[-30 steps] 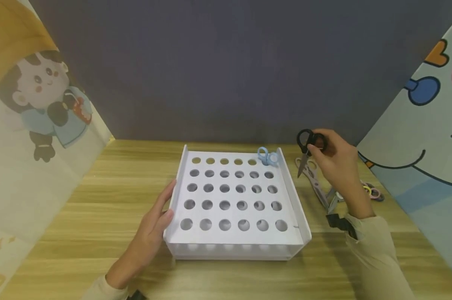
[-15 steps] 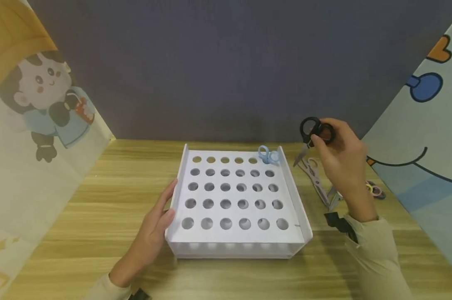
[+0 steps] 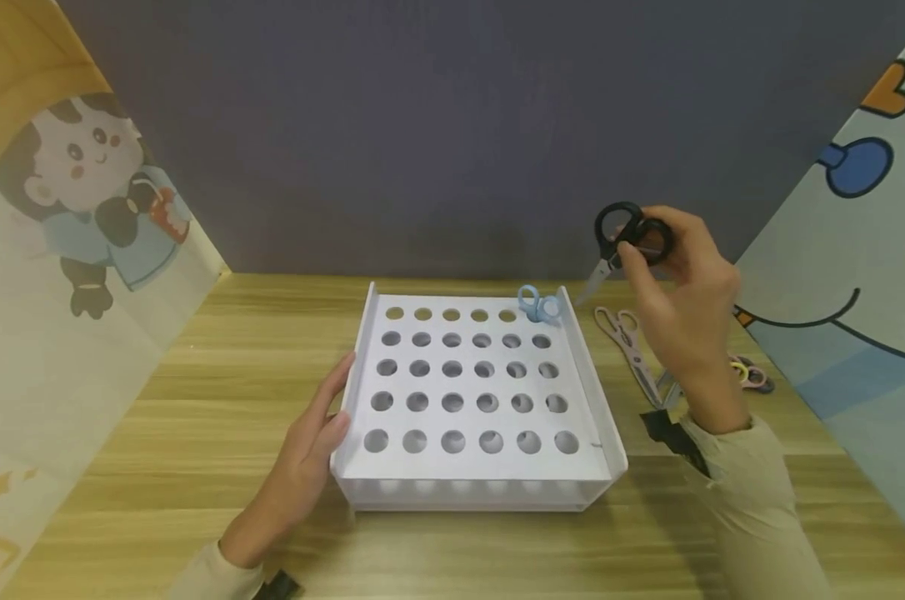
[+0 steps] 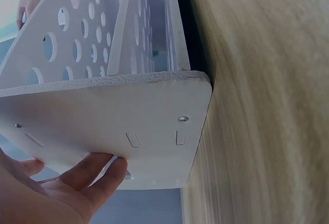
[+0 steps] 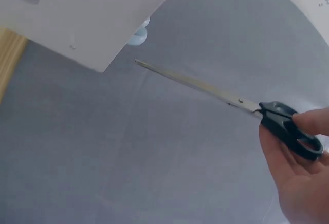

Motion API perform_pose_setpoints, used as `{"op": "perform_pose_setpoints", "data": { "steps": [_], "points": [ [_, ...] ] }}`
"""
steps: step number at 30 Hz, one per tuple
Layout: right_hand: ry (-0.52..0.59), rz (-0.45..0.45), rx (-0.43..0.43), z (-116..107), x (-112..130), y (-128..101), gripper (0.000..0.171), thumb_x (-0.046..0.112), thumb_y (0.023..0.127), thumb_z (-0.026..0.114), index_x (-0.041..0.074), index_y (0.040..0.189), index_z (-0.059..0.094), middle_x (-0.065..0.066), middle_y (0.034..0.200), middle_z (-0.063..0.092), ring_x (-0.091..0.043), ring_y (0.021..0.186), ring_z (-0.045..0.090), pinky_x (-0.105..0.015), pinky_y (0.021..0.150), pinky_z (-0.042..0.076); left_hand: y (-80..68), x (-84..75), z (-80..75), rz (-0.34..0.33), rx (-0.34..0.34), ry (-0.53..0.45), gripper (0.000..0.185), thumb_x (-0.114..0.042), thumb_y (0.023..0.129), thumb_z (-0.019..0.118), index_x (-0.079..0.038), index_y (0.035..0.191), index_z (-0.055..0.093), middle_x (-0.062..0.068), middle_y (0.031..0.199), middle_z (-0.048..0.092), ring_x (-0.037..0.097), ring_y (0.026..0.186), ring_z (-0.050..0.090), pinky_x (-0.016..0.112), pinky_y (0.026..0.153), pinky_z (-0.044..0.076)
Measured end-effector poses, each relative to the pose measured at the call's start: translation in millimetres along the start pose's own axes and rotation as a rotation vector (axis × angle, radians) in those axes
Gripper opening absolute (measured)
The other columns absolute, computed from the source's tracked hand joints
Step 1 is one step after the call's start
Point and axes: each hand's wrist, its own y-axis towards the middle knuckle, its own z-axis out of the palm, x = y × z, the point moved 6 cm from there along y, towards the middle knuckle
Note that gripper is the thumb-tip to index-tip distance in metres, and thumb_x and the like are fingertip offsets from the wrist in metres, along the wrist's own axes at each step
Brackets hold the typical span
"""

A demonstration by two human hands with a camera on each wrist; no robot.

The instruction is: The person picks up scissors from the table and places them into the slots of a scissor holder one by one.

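Observation:
Black-handled scissors (image 3: 607, 249) hang point-down at a slant from my right hand (image 3: 692, 304). Its thumb and fingers pinch the handle, and in the right wrist view the scissor blades (image 5: 195, 84) aim toward the rack's corner. The white rack (image 3: 467, 467) has rows of round holes. Light blue scissors (image 3: 537, 313) stand in its far right hole, loops up. My left hand (image 3: 306, 437) rests against the rack's left side; in the left wrist view its fingers (image 4: 110, 183) touch the outer side panel, beside a cutout.
Pinkish-beige scissors (image 3: 632, 358) lie on the wooden table (image 3: 235, 358) right of the rack. More scissors with yellow and pink loops (image 3: 752, 375) lie behind my right wrist, partly hidden. A grey panel (image 3: 422, 150) stands behind; printed walls flank both sides.
My right hand has risen and moved away from the table with the black-handled scissors, whose point now sits near the rack's far right corner. The left hand stays against the rack.

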Motion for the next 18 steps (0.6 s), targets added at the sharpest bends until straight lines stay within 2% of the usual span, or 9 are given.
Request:
{"op": "perform_pose_setpoints", "data": {
  "steps": [8,13,18],
  "points": [
    [0.002,0.021,-0.043,9.8,5.8,8.8,0.029,-0.002,0.091,0.067,0.001,0.119,0.067,-0.011,0.103,0.072,-0.007,0.086,0.068,-0.018,0.078,0.056,1.4,-3.0,0.0,-0.007,0.005,-0.006,0.057,-0.007,0.106,0.033,-0.02,0.16,0.02,0.012,0.159,0.031,0.027,0.1,0.069,0.039,0.07,0.062],
    [0.101,0.069,0.014,23.2,6.4,13.1,0.031,-0.003,0.09,0.068,0.0,0.121,0.065,-0.01,0.103,0.072,-0.011,0.086,0.068,-0.019,0.077,0.056,2.3,-3.7,-0.8,-0.004,-0.004,0.008,0.057,-0.007,0.106,0.034,-0.019,0.16,0.021,0.013,0.159,0.032,0.027,0.099,0.069,0.038,0.069,0.062],
    [0.214,0.157,0.111,42.4,-1.3,16.8,0.033,-0.005,0.089,0.068,-0.003,0.122,0.062,-0.015,0.102,0.07,-0.016,0.088,0.067,-0.02,0.076,0.056,1.5,-3.3,-0.4,-0.009,-0.008,-0.001,0.057,-0.007,0.106,0.034,-0.018,0.16,0.021,0.013,0.159,0.032,0.034,0.095,0.069,0.038,0.067,0.062]
  ]
}}
